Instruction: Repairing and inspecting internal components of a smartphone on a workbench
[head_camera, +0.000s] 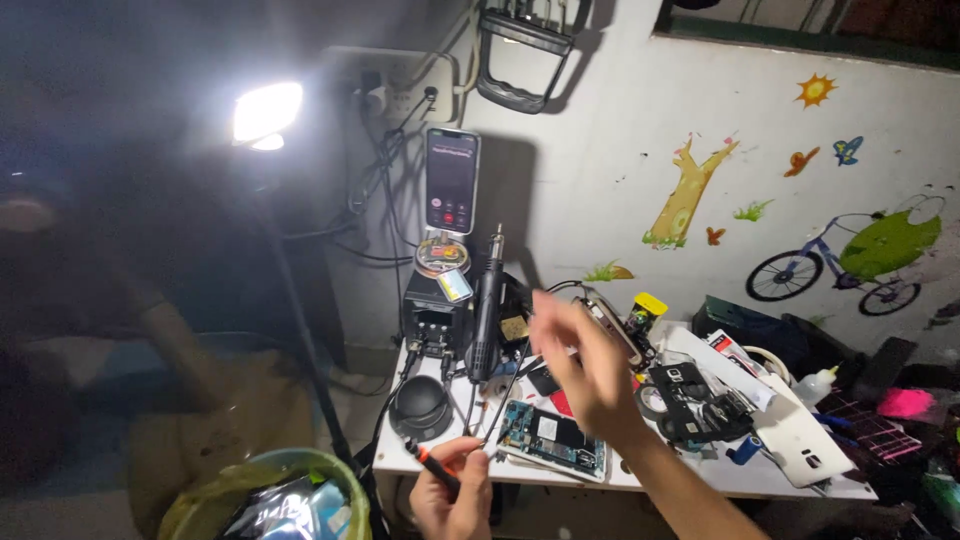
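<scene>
My left hand (452, 490) is at the front edge of the white table (640, 478), shut on a small screwdriver (428, 462) with a black and orange handle. A thin metal rod rises from the same fist. My right hand (582, 352) hovers blurred above the table with its fingers spread and nothing visibly in them. It hangs just above an opened phone (553, 436) that lies flat with its circuit board showing. The left hand is just left of that phone.
A black soldering station (436, 322) and its upright handle (487, 308) stand at the table's back left, below a lit phone on a stand (452, 180). A bright lamp (266, 110), a green-lined bin (268, 498), phone parts (692, 402), a white back cover (803, 432) and a white bottle (820, 384) surround the work spot.
</scene>
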